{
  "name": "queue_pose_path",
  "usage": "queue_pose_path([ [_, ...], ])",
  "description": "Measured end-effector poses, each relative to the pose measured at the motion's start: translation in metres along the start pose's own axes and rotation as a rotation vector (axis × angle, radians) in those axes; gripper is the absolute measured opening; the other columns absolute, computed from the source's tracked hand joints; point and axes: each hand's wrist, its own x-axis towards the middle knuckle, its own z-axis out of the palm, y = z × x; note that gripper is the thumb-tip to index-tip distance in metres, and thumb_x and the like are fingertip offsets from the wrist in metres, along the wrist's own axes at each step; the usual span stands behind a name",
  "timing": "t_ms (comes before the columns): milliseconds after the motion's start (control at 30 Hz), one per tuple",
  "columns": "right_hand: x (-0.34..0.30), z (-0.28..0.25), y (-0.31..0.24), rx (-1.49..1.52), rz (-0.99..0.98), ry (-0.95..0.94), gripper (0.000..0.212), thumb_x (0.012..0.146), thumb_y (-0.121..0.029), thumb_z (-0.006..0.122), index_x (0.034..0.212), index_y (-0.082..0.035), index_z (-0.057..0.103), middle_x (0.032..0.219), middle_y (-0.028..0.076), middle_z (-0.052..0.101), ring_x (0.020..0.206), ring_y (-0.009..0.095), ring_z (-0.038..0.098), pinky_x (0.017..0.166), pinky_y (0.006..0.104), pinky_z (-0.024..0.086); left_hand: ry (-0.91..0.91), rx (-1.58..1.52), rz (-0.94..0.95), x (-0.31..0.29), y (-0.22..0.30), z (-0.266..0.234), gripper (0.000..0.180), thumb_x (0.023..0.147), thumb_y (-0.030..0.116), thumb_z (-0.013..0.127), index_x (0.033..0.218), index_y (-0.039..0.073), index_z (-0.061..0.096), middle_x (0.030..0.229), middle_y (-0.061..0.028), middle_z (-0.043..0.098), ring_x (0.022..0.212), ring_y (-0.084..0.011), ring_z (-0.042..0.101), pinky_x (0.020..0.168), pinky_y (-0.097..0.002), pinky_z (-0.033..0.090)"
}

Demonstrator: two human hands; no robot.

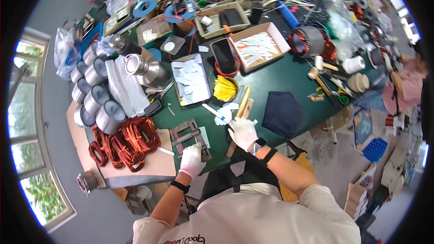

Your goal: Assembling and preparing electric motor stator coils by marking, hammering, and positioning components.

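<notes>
My left hand (192, 160), in a white glove, lies at the near side of a grey metal frame fixture (183, 131), with its fingers curled over the lower bar. White-gloved too, my right hand (243, 134) is over the wooden strips (246, 108) at the table's front edge. Its fingertips close on the near end of a slim white pen-like stick with a blue band (213, 111). Small white paper pieces (228, 108) lie beside that stick. Left of the fixture, several copper wire coils (131, 144) are piled on cardboard (166, 165).
Behind my hands stand a tray of white paper pieces (191, 82), a cup of yellow strips (225, 88) and a box of white strips (257, 47). Metal stator cores (97, 99) and a flask (147, 68) fill the left; a dark cloth (283, 114) and hammer (320, 81) lie right.
</notes>
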Motion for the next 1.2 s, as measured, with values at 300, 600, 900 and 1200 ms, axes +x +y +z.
queue_pose_path([
  [300, 0.053, 0.039, -0.018, 0.293, -0.029, -0.242, 0.018, 0.086, -0.025, 0.068, 0.085, -0.008, 0.072, 0.082, 0.014, 0.071, 0.078, 0.033, 0.072, 0.070, 0.0468, 0.057, 0.380, -0.250, -0.207, 0.051, 0.075, -0.032, 0.053, 0.083, 0.004, 0.072, 0.134, -0.001, 0.057, 0.133, -0.0250, 0.059, 0.126, -0.0447, 0.055, 0.110, -0.0509, 0.043],
  [600, 0.020, -0.005, 0.051, -0.047, -0.360, -0.272, 0.018, 0.084, -0.029, 0.074, 0.090, -0.012, 0.073, 0.093, 0.006, 0.067, 0.100, 0.027, 0.066, 0.090, 0.0435, 0.050, 0.251, -0.171, -0.118, 0.123, 0.074, 0.024, 0.044, 0.085, 0.001, 0.068, 0.129, 0.000, 0.061, 0.130, -0.0211, 0.064, 0.122, -0.0398, 0.061, 0.106, -0.0482, 0.049],
  [900, 0.057, -0.001, 0.044, -0.161, -0.143, -0.092, 0.025, 0.088, -0.016, 0.062, 0.110, -0.005, 0.065, 0.104, 0.011, 0.064, 0.101, 0.030, 0.063, 0.086, 0.0466, 0.049, 0.272, -0.037, -0.149, 0.137, 0.083, 0.040, 0.058, 0.079, 0.012, 0.079, 0.132, 0.000, 0.059, 0.127, -0.0193, 0.062, 0.114, -0.0353, 0.060, 0.097, -0.0459, 0.050],
  [1200, 0.064, 0.011, 0.022, -0.043, -0.116, -0.146, 0.045, 0.088, -0.012, 0.065, 0.131, -0.005, 0.058, 0.117, 0.014, 0.064, 0.107, 0.035, 0.065, 0.085, 0.0484, 0.055, 0.284, -0.374, -0.214, 0.116, 0.081, 0.060, 0.067, 0.081, -0.005, 0.070, 0.143, -0.008, 0.046, 0.135, -0.0301, 0.055, 0.129, -0.0468, 0.053, 0.113, -0.0480, 0.044],
])
